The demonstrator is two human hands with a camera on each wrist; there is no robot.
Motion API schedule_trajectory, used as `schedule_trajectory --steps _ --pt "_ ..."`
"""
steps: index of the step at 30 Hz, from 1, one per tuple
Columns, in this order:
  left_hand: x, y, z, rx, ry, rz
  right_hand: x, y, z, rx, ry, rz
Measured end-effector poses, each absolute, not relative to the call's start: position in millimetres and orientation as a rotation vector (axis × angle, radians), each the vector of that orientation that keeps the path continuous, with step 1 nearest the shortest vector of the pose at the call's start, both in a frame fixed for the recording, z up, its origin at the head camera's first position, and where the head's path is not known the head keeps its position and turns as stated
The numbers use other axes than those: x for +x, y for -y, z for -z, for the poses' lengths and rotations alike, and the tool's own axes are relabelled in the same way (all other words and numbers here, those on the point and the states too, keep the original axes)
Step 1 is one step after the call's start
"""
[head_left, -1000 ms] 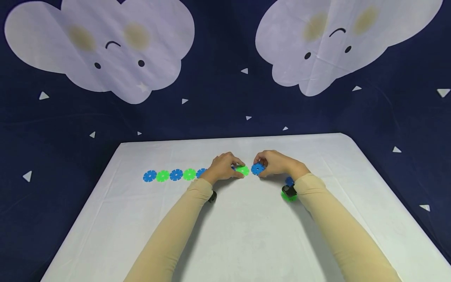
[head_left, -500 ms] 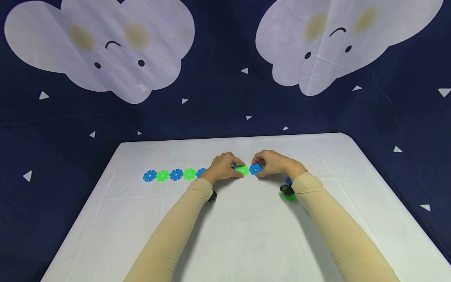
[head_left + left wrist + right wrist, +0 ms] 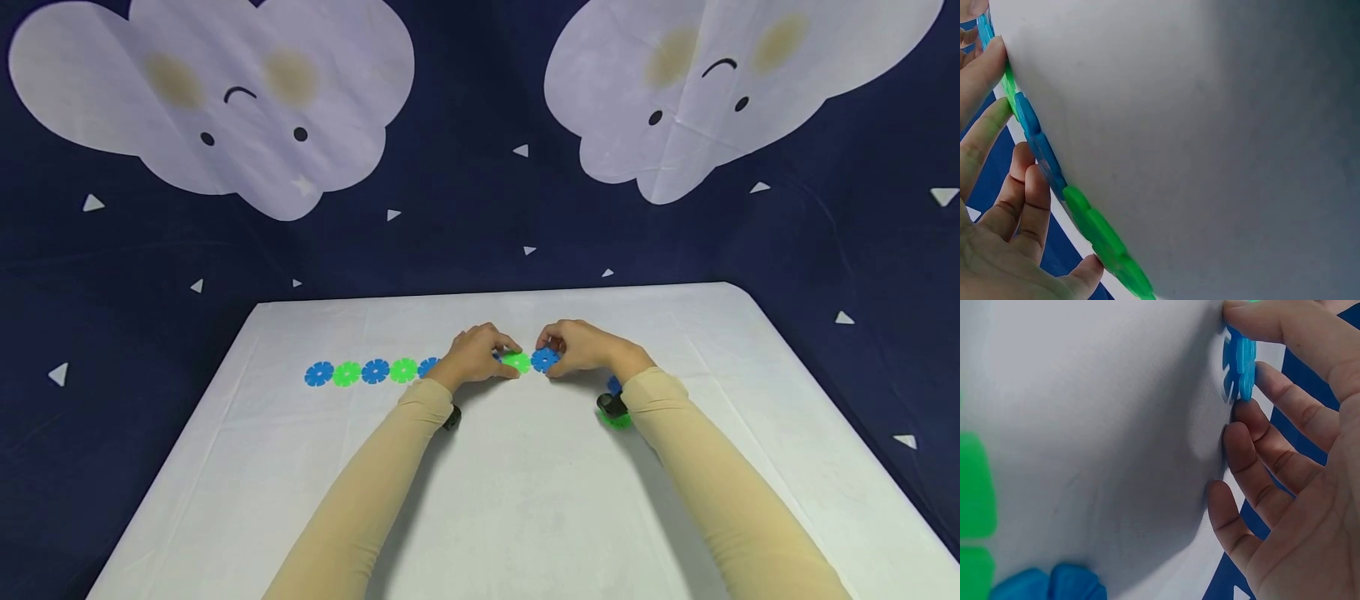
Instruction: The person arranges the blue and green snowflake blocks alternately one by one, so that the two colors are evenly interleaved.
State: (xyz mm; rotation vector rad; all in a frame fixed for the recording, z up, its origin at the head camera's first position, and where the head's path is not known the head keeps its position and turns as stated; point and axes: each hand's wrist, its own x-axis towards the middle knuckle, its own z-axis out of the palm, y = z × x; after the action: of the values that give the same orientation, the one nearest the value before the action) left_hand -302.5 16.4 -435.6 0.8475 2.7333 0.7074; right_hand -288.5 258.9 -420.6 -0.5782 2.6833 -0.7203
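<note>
Near the middle of the white table, my left hand (image 3: 472, 354) pinches a green notched plastic disc (image 3: 517, 362) by its edges between thumb and index finger. My right hand (image 3: 588, 346) holds a blue notched disc (image 3: 545, 360) just right of it. Whether the two discs touch or interlock, I cannot tell. Seen in the right wrist view, that blue disc (image 3: 1245, 362) stands slightly off the surface between thumb and fingers. Leftward from the green disc runs a row of alternating blue and green discs (image 3: 375, 372), partly covered by my left hand.
Beneath my right wrist lie another blue disc (image 3: 614, 385) and a green disc (image 3: 617, 420), both partly hidden by the wrist camera (image 3: 611, 405). The white table (image 3: 487, 500) ends at a dark blue cloth (image 3: 465, 250) printed with clouds.
My right hand has brought the blue disc slightly left, up to the green one, and then stayed still. My left hand has kept its place.
</note>
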Motion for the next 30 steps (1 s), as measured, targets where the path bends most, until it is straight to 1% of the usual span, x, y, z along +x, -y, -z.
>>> schedule_trajectory --steps 17,30 --pt "-305.5 -15.5 436.3 0.871 -2.714 -0.729 -290.2 -259.2 420.1 -0.601 -2.684 0.684" --pt "-301.8 -13.4 432.7 0.884 -2.705 -0.739 -287.7 -257.1 418.9 -0.590 -2.691 0.696"
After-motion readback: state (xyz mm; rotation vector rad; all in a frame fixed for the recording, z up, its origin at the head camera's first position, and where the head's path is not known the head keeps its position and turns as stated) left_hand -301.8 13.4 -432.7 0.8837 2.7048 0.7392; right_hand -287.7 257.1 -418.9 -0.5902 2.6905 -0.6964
